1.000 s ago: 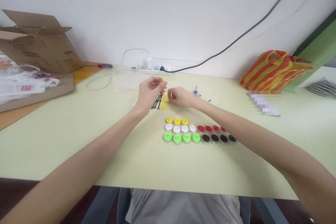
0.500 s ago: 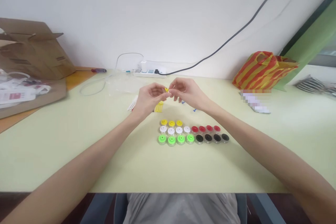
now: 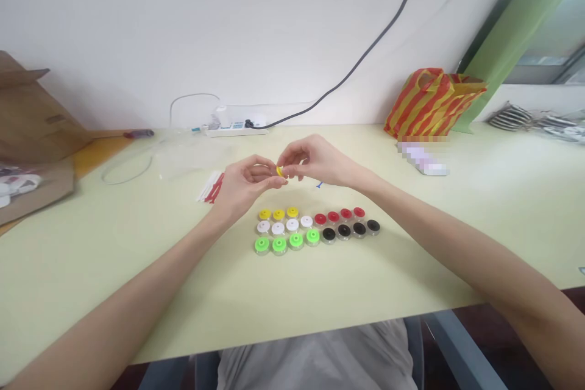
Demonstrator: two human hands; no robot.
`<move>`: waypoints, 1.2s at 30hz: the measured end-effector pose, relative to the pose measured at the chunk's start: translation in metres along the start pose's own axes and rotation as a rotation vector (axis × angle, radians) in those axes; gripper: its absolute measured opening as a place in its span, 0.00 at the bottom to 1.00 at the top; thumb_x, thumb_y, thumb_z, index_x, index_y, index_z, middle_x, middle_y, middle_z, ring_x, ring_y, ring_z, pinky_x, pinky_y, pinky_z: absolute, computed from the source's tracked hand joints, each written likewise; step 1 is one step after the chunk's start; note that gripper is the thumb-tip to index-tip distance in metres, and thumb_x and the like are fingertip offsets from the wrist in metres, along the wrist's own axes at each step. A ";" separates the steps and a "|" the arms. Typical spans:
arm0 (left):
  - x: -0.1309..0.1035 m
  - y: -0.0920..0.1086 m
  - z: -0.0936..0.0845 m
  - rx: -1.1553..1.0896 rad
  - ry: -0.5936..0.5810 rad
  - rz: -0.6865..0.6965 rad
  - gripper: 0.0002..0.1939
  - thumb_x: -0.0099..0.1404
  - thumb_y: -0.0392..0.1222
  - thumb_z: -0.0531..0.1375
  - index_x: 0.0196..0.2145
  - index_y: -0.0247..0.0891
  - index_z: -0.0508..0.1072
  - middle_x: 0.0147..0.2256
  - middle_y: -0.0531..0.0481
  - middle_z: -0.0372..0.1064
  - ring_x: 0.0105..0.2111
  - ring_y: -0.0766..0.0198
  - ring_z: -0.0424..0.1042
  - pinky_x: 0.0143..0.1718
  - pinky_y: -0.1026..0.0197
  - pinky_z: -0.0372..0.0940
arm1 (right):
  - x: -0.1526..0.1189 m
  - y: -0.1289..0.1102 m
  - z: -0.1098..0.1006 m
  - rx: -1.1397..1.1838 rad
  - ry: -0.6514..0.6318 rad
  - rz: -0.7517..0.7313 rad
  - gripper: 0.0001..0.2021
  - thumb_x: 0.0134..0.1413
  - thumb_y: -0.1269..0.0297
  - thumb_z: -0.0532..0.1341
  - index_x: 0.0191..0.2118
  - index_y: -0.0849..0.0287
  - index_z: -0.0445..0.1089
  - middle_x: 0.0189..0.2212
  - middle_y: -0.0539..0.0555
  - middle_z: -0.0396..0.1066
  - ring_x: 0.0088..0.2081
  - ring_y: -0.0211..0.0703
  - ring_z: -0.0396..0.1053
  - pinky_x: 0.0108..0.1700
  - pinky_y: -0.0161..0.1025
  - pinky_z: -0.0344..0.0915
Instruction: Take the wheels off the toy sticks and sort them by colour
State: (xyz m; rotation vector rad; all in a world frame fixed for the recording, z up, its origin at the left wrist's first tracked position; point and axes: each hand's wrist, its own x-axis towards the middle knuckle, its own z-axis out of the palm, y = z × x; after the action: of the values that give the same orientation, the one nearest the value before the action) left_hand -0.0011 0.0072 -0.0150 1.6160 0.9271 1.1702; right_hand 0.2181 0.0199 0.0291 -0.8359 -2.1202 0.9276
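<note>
1. Right hand [image 3: 315, 158], centre of frame: fingers curled, thumb and forefinger closed on a small yellow piece [image 3: 279, 171].
2. Left hand [image 3: 244, 181], just left of centre: half-curled, palm partly showing, fingertips at the same piece. Cannot tell whether they grip it or only steady it.
3. Yellow piece is at mid-frame, between my two sets of fingertips, raised off the bench [image 3: 219, 292]. Its detail is too small to make out.
4. Below my hands, discs in rows: three yellow discs [image 3: 278, 214] at the back; then four white discs [image 3: 292, 225] with four red discs [image 3: 333, 217] to their right; nearest me, four green discs [image 3: 279, 245], then four black discs [image 3: 344, 231].
5. Beside my left hand, left of centre: white sticks [image 3: 207, 186] and red sticks [image 3: 216, 187], the red partly covered by that hand.
6. Small blue piece [image 3: 319, 184] lies just below my right hand.
7. Upper middle: power strip [image 3: 235, 130]. Upper right: striped bag [image 3: 429, 106].
</note>
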 end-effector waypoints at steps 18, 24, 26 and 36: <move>0.005 -0.009 -0.006 0.140 0.029 0.124 0.30 0.76 0.67 0.50 0.45 0.37 0.76 0.44 0.40 0.81 0.45 0.53 0.81 0.45 0.52 0.75 | 0.002 -0.024 -0.015 -0.518 -0.177 0.011 0.08 0.54 0.78 0.62 0.33 0.62 0.79 0.32 0.54 0.78 0.33 0.39 0.72 0.36 0.37 0.64; 0.006 -0.016 -0.016 0.583 0.076 0.328 0.26 0.81 0.60 0.45 0.47 0.39 0.75 0.40 0.45 0.77 0.41 0.57 0.77 0.44 0.55 0.69 | -0.003 -0.028 -0.013 -0.684 -0.513 0.213 0.07 0.52 0.79 0.63 0.30 0.61 0.75 0.31 0.53 0.76 0.27 0.37 0.65 0.30 0.38 0.56; 0.005 -0.016 -0.016 0.686 0.043 0.350 0.25 0.81 0.58 0.44 0.47 0.40 0.75 0.38 0.46 0.77 0.39 0.58 0.76 0.44 0.55 0.68 | -0.004 -0.028 -0.009 -0.704 -0.583 0.254 0.07 0.52 0.79 0.63 0.28 0.61 0.71 0.29 0.51 0.72 0.26 0.36 0.61 0.29 0.39 0.53; 0.005 -0.014 -0.014 0.743 0.030 0.357 0.25 0.81 0.55 0.43 0.46 0.39 0.75 0.37 0.46 0.76 0.37 0.58 0.76 0.43 0.55 0.67 | -0.005 -0.028 0.001 -0.720 -0.669 0.293 0.11 0.49 0.81 0.61 0.25 0.59 0.62 0.24 0.47 0.59 0.23 0.34 0.49 0.28 0.41 0.45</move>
State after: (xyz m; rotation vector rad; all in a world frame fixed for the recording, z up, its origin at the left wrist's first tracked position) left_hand -0.0144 0.0193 -0.0255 2.4414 1.2132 1.1498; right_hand 0.2119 0.0009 0.0491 -1.3524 -3.0594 0.6141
